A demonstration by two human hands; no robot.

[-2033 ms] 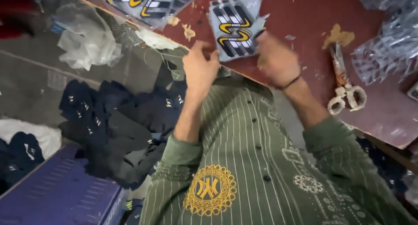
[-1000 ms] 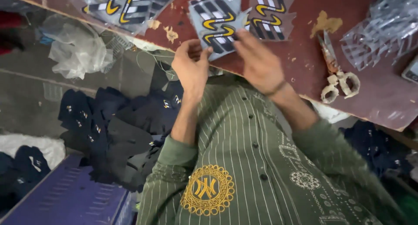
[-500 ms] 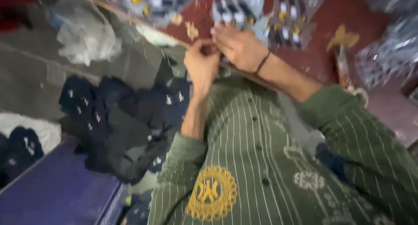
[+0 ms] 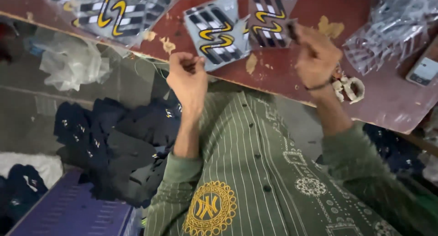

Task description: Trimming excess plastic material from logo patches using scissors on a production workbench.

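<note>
My left hand (image 4: 188, 78) is curled into a fist at the front edge of the red-brown table (image 4: 283, 76), just below a clear packet with a black, white and yellow zigzag pattern (image 4: 214, 33). My right hand (image 4: 315, 53) is raised over the table, pinching a small dark piece between its fingertips beside a second patterned packet (image 4: 267, 19). What the dark piece is I cannot tell. Both forearms are in green striped sleeves.
More patterned packets (image 4: 109, 10) lie at the table's far left. White-handled scissors (image 4: 351, 87) sit behind my right wrist, with crinkled clear bags (image 4: 388, 33) and a phone (image 4: 426, 69) to the right. Below the table are dark garments (image 4: 118, 135), crumpled plastic (image 4: 73, 62) and a purple crate (image 4: 73, 213).
My hands were together at the front packet's edge. They have come apart: the right hand moved right and up, and the left stayed by the table edge.
</note>
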